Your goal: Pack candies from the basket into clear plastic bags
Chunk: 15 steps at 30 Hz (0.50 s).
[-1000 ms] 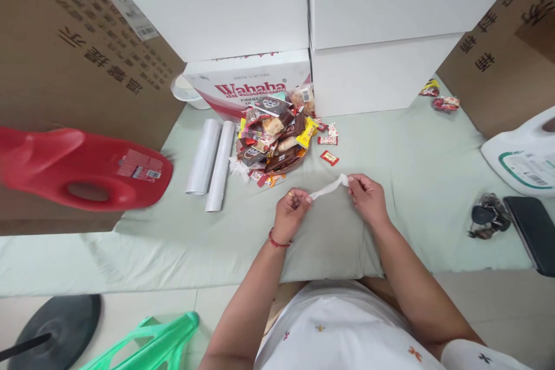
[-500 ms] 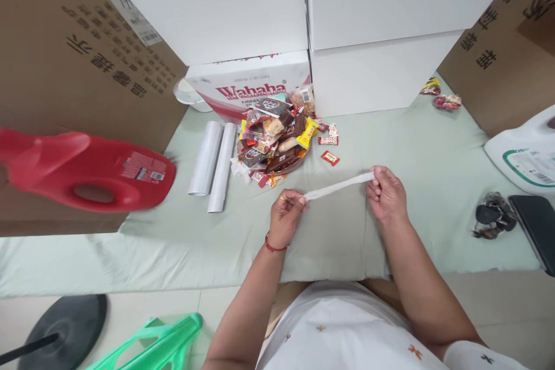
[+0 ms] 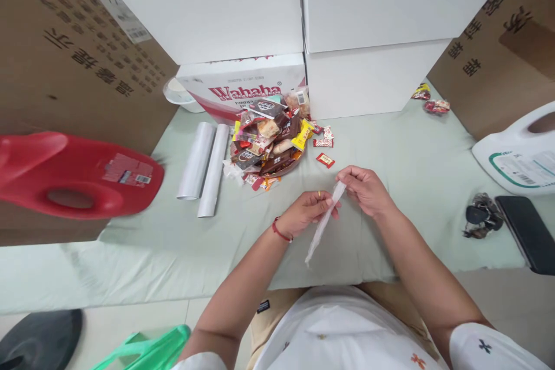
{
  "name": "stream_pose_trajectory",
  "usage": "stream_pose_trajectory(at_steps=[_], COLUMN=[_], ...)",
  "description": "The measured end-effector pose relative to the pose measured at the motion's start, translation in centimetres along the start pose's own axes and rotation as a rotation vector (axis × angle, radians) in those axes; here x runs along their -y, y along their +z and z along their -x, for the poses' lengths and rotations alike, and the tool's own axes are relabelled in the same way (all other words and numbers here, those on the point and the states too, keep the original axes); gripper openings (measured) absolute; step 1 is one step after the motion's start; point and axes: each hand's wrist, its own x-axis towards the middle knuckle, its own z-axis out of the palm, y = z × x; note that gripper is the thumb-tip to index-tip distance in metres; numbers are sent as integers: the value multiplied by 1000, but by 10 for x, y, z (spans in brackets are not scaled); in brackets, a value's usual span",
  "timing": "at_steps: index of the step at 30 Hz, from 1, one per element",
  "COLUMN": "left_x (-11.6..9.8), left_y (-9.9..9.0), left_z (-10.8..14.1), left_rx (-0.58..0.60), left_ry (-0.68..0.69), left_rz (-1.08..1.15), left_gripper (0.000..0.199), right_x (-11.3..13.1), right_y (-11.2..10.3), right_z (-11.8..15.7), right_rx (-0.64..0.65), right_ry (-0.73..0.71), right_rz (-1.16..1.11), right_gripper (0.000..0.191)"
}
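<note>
A thin, whitish translucent strip (image 3: pixel 319 231) slants down toward the table's front edge, its lower end hanging loose. My right hand (image 3: pixel 362 188) pinches its top end between thumb and fingers. Just below, my left hand (image 3: pixel 310 208), with a ring and a red bracelet, has its thumb and fingers closed on the strip's upper part. Beyond my hands, a round dish (image 3: pixel 299 165) is heaped with wrapped snacks (image 3: pixel 271 133). A small red candy (image 3: pixel 325 160) lies on the cloth between the dish and my right hand.
Two white rolls (image 3: pixel 197 162) lie left of the dish, near a red jug (image 3: pixel 117 179). A Wahaha box (image 3: pixel 243 78) and white boxes (image 3: pixel 377 81) stand behind. At the right are keys (image 3: pixel 482 217), a phone (image 3: pixel 526 234) and a white bottle (image 3: pixel 520 156).
My hands have come together; the strip, earlier stretched between them, now hangs down from my right hand with my left hand near its top. The view has shifted slightly.
</note>
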Motion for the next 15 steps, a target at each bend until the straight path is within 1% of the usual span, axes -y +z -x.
stream_pose_trajectory(at_steps=[1,3,6,8,10,12,13,15], left_x=[5,14,24,28,31,33,33,34], left_y=[0,-2,-7,-8,-7,-6,-6,-7], left_z=[-3,-7,-12,-14,-15,-15,-15,-13], left_rx=[-11,-88,-266,-362,-372,-321,-299,-291], left_ry=[-28,-38,38,93,108,107,112,139], left_rz=[54,131,190,198,176,111,65,-14], left_gripper=[51,49,52,54,54,52,51,50], right_x=[-2,-8,-20,-29,-39,-45,-47,-46], right_y=[0,-1,0,3,6,8,8,6], right_z=[-4,-10,-12,-11,-10,-9,-9,-9], right_rx=[-14,-36,-41,-19,23,67,79,67], right_ry=[-31,-75,-70,-35,-18,-24,-28,-29], right_rz=[-11,-75,-135,-70,39,122,140,134], right_gripper=[41,43,51,52,47,43,42,42])
